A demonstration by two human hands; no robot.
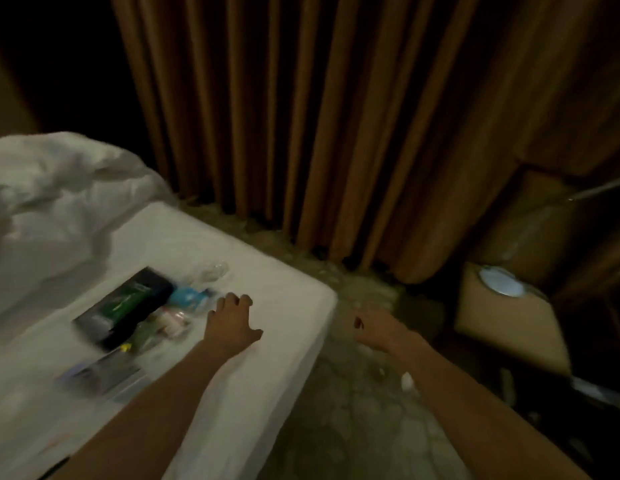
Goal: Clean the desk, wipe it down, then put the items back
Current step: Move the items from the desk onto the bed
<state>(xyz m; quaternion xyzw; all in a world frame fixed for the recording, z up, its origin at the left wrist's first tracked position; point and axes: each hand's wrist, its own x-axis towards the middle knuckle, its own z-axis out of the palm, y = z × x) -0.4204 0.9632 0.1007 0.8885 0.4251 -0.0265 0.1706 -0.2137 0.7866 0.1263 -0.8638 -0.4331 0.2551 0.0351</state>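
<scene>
The frame is dim and blurred by motion. Several small items lie on a white-sheeted bed [273, 271]: a black and green box [128, 303], a blue-labelled bottle [187, 296], a clear plastic bottle [211, 271], a pink-white packet [173, 322] and a flat booklet [104, 372]. My left hand [232, 323] reaches over the sheet just right of the blue-labelled bottle, fingers loosely bent, holding nothing. My right hand [374, 329] hangs over the floor past the bed corner, fingers hidden by blur.
A rumpled white duvet [48, 202] fills the bed's far left. Brown curtains [336, 133] hang behind. A wooden desk [509, 323] with a round white object [500, 280] stands at the right. Patterned carpet [353, 393] with a white scrap [407, 379] lies between.
</scene>
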